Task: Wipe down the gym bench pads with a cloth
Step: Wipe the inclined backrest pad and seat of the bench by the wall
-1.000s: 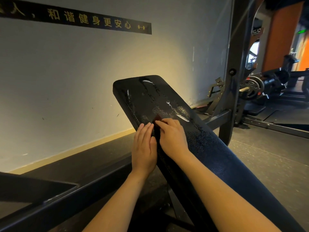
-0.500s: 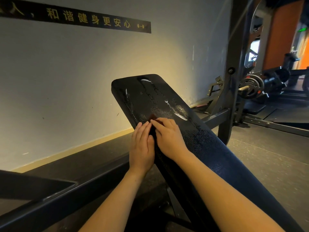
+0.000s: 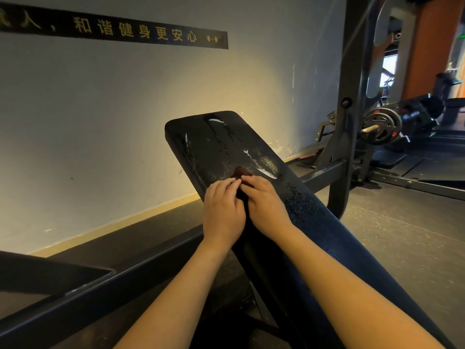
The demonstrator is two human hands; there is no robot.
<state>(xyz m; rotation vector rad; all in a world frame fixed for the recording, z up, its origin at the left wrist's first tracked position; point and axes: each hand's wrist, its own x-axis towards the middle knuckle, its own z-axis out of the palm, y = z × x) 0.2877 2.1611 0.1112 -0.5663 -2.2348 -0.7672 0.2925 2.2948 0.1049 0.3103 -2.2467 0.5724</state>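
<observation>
A black inclined bench pad (image 3: 216,144) runs from the upper middle down to the lower right, and its upper part is wet with droplets and streaks. A small dark reddish cloth (image 3: 240,171) lies on the pad, mostly hidden under my fingers. My left hand (image 3: 222,212) and my right hand (image 3: 265,205) lie side by side on the pad, palms down. Their fingertips meet on the cloth and press it against the pad.
A pale wall with a black lettered strip (image 3: 113,28) stands behind the bench. A dark steel rack upright (image 3: 352,96) rises at right, with a weight plate on a bar (image 3: 381,125) beyond it. A low black frame beam (image 3: 75,295) crosses the lower left above the rubber floor (image 3: 402,235).
Both hands have edged slightly up the pad with the cloth under them. The left fingertips have closed in against the right ones.
</observation>
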